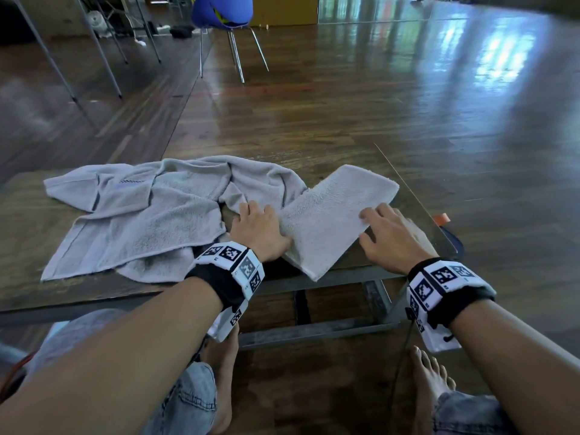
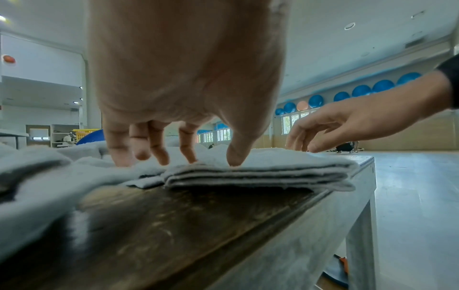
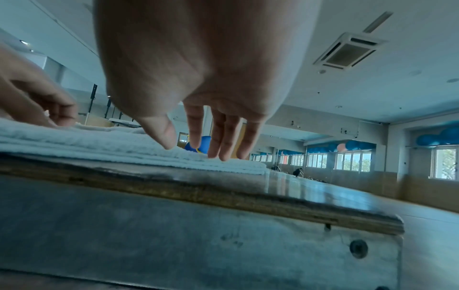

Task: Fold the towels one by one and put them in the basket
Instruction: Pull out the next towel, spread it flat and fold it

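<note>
Left hand [image 1: 255,229]: palm down, fingers spread and nearly straight; the fingertips [image 2: 162,157] press into cloth at the left edge of the folded towel, the thumb tip on its top layer. Nothing gripped.
Right hand [image 1: 392,235]: palm down, fingers extended and relaxed, close together; the fingertips [image 3: 223,155] touch the right edge of the folded towel. Nothing gripped.
Forearms: both reach forward from the near side, each with a black wrist band carrying white blocks printed with square black markers.
Folded towel [image 1: 332,211]: pale grey terry cloth, folded into a thick rectangle of several layers, lying skewed between the two hands at the right end of the surface; its near corner overhangs the front edge.
Loose towels [image 1: 141,215]: same pale grey cloth, unfolded and rumpled, spread over the left and middle of the surface, touching the folded towel beside the left hand.
Surface [image 1: 25,246]: dark worn wooden top on a grey metal frame.
Basket: none made out.
</note>
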### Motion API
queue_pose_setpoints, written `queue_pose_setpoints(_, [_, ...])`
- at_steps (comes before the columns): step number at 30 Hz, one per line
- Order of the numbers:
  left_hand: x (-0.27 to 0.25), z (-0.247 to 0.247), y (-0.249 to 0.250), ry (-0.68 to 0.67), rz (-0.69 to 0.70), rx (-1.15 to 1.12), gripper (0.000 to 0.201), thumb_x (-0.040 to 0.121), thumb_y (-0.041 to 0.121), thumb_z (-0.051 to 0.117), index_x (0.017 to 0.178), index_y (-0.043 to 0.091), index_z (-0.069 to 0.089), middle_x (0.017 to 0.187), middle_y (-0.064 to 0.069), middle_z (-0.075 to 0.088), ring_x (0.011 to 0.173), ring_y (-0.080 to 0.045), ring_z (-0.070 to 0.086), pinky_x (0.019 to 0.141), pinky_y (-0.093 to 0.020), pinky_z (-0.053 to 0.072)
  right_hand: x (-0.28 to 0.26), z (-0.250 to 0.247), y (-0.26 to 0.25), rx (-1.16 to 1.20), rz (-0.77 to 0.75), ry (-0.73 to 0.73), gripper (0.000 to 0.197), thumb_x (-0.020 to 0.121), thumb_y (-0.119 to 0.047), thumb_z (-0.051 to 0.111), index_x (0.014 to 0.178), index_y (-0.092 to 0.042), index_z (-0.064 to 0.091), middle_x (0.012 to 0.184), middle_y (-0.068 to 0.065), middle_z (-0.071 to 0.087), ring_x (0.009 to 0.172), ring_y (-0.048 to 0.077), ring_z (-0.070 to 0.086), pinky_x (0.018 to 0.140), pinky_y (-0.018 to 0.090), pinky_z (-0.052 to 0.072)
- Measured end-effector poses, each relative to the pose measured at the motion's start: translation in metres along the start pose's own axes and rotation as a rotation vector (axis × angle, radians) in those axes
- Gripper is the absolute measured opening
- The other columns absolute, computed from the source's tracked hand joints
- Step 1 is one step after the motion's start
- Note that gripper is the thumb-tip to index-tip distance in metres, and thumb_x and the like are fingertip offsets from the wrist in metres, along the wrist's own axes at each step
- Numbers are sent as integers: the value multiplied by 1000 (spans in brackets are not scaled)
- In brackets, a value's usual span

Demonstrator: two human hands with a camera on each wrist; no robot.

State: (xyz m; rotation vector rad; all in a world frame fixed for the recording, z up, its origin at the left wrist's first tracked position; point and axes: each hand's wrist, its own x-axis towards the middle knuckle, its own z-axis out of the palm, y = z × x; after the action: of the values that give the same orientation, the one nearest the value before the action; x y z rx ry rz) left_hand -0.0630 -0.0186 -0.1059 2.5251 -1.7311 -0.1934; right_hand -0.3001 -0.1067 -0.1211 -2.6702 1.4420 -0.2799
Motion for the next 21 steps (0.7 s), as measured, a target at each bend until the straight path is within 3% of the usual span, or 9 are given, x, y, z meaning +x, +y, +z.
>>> queue_pose_setpoints(2, [-2, 0, 3, -12, 25, -19, 50, 87, 49, 57, 119, 12, 46, 128, -15, 48, 126, -34, 40, 99, -47, 38, -3, 3, 1, -5, -18, -78, 43, 95, -36, 45, 136, -25, 47, 135, 4, 48, 125, 26, 49, 102, 46, 40])
queue_pose_setpoints(5, [-5, -3, 8, -30, 88, -117, 33, 89, 40, 57, 109, 17, 46, 105, -7, 61, 102, -28, 57, 79, -40, 41, -4, -1, 7, -77, 85, -159, 52, 94, -37, 39, 146, -30, 39, 151, 4, 42, 139, 27, 38, 110, 50, 32])
queue_pose_setpoints(8, [-10, -9, 16, -241, 221, -347, 24, 90, 35, 62, 108, 22, 51, 86, 2, 57, 83, -20, 58, 72, -32, 44, -15, -5, 12, -90, 174, -134, 57, 94, -35, 40, 149, -26, 33, 154, 6, 39, 142, 30, 34, 113, 50, 29])
queue_pose_setpoints(10, [-16, -13, 24, -354, 322, -398, 24, 89, 28, 65, 112, 25, 59, 81, 5, 55, 77, -15, 56, 69, -26, 44, -30, -4, 15, -83, 78, -55, 65, 89, -27, 48, 151, -25, 28, 155, 8, 36, 141, 30, 34, 114, 50, 31])
queue_pose_setpoints(12, [-19, -16, 31, -420, 389, -434, 30, 87, 19, 64, 117, 24, 64, 82, 5, 57, 73, -10, 55, 65, -16, 44, -46, -2, 19, -52, -92, -108, 83, 83, -21, 58, 155, -29, 19, 161, 5, 22, 146, 26, 24, 118, 47, 25])
queue_pose_setpoints(15, [-23, -19, 36, -497, 447, -428, 49, 82, 3, 66, 127, 22, 60, 98, 1, 58, 81, -7, 55, 69, -12, 44, -64, 5, 22, -106, -223, -181, 105, 78, -23, 71, 158, -35, 5, 162, -2, 6, 149, 21, 9, 121, 43, 19])
queue_pose_setpoints(18, [-27, -17, 32, -441, 504, -333, 64, 76, -9, 66, 130, 25, 55, 103, 3, 56, 85, -10, 57, 75, -22, 50, -75, 9, 22, -218, -256, -27, 109, 69, -19, 85, 157, -23, 20, 157, 3, 32, 142, 25, 35, 114, 44, 39])
queue_pose_setpoints(21, [-28, -12, 29, -345, 543, -338, 60, 76, -9, 66, 126, 24, 58, 102, -1, 60, 82, -11, 58, 78, -28, 54, -80, 13, 25, -264, -306, 130, 89, 66, -11, 88, 144, -11, 45, 142, 9, 54, 128, 29, 54, 102, 44, 49])
